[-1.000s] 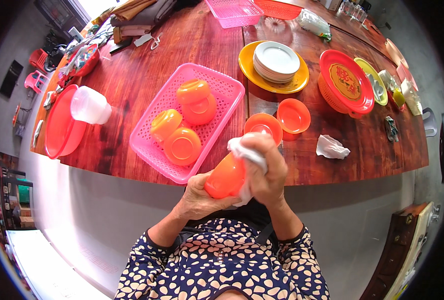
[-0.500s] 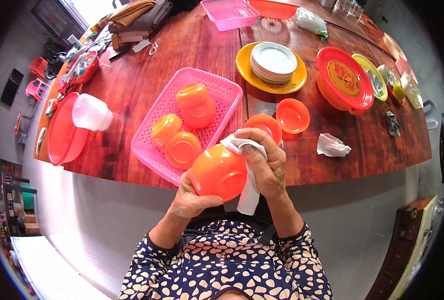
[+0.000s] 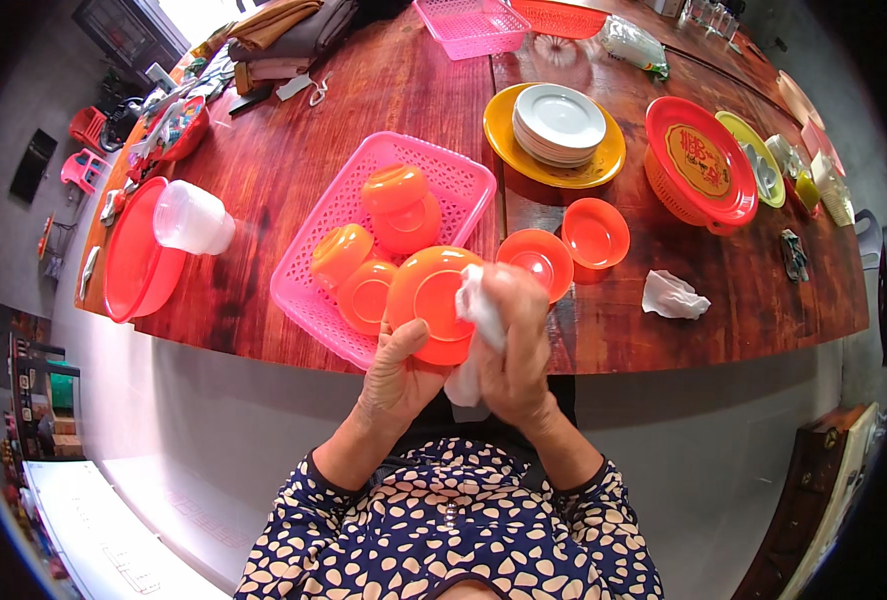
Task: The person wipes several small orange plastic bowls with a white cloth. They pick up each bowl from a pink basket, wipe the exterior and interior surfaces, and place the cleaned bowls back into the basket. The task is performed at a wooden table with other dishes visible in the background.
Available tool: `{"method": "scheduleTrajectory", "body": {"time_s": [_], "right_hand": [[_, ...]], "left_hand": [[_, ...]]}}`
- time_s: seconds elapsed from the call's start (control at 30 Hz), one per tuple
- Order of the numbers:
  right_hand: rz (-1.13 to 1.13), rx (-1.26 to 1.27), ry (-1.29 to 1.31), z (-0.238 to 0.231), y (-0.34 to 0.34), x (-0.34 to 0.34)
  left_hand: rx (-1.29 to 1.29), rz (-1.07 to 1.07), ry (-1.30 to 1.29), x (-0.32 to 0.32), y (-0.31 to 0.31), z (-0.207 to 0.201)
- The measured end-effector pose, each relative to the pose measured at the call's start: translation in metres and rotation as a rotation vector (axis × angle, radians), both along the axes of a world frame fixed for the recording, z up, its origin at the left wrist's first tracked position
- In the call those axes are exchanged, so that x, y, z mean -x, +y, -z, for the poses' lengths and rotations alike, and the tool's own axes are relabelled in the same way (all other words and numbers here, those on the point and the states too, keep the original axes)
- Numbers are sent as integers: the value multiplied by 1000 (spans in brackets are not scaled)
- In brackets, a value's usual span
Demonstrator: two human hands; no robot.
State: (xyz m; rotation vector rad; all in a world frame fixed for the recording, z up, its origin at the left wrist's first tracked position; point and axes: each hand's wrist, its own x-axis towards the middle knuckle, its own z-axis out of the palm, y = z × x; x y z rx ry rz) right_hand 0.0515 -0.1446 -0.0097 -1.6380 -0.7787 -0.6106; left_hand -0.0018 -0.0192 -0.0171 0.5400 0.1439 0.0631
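Observation:
An orange bowl (image 3: 434,290), its underside turned toward me, is gripped at the lower left rim by my left hand (image 3: 400,380), thumb on the outside. My right hand (image 3: 520,345), a little blurred, presses a bunched white cloth (image 3: 481,310) against the bowl's right side. Just beyond, a pink perforated basket (image 3: 299,250) holds several orange bowls (image 3: 400,190), some lying upside down. Two more orange bowls, a nearer one (image 3: 539,262) and a farther one (image 3: 596,233), stand upright on the table right of the basket.
The wooden table (image 3: 254,170) also bears a yellow plate (image 3: 504,135) under stacked white plates (image 3: 562,118), and a red-lidded basket (image 3: 704,165). Crumpled white paper (image 3: 675,295) lies at right. At left are a red basin (image 3: 129,265) and translucent cups (image 3: 192,220).
The bowl has been turned so its base faces up toward me, and it sits slightly higher. My right hand with the cloth has moved from its top edge to its right side.

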Motion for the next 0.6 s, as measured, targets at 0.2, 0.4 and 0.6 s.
{"method": "scheduleTrajectory", "body": {"time_s": [0.2,0.4,0.6], "right_hand": [[32,361,-105,-8,-1,-2],[-61,288,-118,-18,17,8],[-188,331,-295,-3,20,26]], "left_hand": [[-63,-32,12,-1,-2,2],[-6,-19,-26,4,-2,10],[361,422,-234,-6,22,12]]}}
